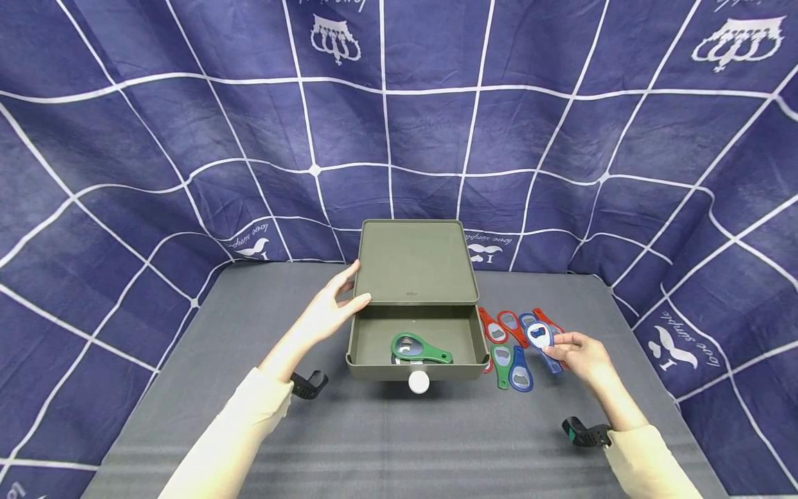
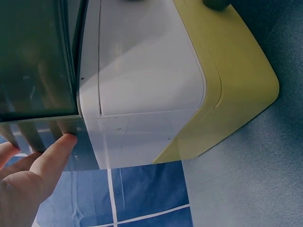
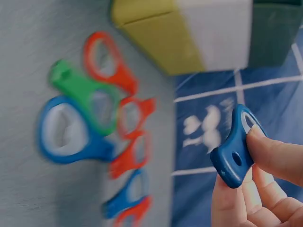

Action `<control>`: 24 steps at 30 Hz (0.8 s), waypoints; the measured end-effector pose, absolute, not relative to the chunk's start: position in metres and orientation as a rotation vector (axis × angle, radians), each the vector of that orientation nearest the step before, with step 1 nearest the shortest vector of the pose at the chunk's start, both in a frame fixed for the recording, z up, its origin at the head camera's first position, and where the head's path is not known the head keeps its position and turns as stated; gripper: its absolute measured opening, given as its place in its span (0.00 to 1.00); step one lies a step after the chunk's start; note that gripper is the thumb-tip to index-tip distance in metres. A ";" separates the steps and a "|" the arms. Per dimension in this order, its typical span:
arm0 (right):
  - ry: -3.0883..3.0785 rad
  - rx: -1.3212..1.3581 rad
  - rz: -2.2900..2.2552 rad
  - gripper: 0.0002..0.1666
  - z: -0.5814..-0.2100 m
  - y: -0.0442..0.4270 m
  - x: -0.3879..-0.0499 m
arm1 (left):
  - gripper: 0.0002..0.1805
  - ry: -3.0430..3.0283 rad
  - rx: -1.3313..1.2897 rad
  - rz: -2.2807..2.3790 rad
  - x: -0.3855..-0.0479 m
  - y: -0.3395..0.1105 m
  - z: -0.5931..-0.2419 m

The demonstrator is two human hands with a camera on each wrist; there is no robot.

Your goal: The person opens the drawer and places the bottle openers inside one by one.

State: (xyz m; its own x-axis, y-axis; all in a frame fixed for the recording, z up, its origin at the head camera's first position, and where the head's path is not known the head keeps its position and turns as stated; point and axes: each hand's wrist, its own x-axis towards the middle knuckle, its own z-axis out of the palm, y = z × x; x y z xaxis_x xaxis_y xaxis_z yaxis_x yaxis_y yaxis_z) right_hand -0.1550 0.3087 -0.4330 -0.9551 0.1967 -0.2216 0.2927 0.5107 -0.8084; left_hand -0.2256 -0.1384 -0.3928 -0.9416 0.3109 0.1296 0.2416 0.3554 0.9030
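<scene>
My left hand (image 1: 327, 312) touches the upper left side of a small olive-topped drawer box (image 1: 414, 263), its fingers extended and thumb near the front edge. The box's drawer (image 1: 374, 374) is pulled out, white knob (image 1: 419, 382) facing me. Inside lies a green bottle opener (image 1: 430, 352), partly covering another thing beneath it. To the right of the box, my right hand (image 1: 580, 357) pinches a blue bottle opener (image 3: 232, 161) between thumb and fingers, raised above the table. Beside it lie a green opener (image 1: 502, 371), a blue opener (image 1: 520, 372) and several red openers (image 1: 495, 330).
A grey cloth (image 1: 386, 443) covers the table. Behind and on both sides hangs a blue curtain with white lines (image 1: 430, 132). In the left wrist view, the box's side has white (image 2: 147, 71) and yellow (image 2: 241, 80) sections.
</scene>
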 end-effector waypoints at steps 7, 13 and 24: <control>2.682 0.285 -1.517 0.24 -0.385 0.283 -0.162 | 0.40 2.528 0.519 1.678 -0.226 -0.138 -0.393; 2.707 0.127 -1.561 0.25 -0.351 0.256 -0.166 | 0.40 2.513 0.518 1.688 -0.225 -0.138 -0.393; 2.651 -0.098 -1.642 0.21 -0.329 0.197 -0.171 | 0.40 2.507 0.518 1.695 -0.225 -0.138 -0.393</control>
State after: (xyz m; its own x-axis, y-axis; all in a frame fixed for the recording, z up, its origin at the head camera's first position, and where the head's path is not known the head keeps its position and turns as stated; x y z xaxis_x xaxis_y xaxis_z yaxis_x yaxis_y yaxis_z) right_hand -0.1707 0.1970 -0.3286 -0.9978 -0.0646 0.0147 -0.0419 0.4443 -0.8949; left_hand -0.2250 -0.1384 -0.3930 -0.9407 0.3145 0.1274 0.2354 0.3343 0.9126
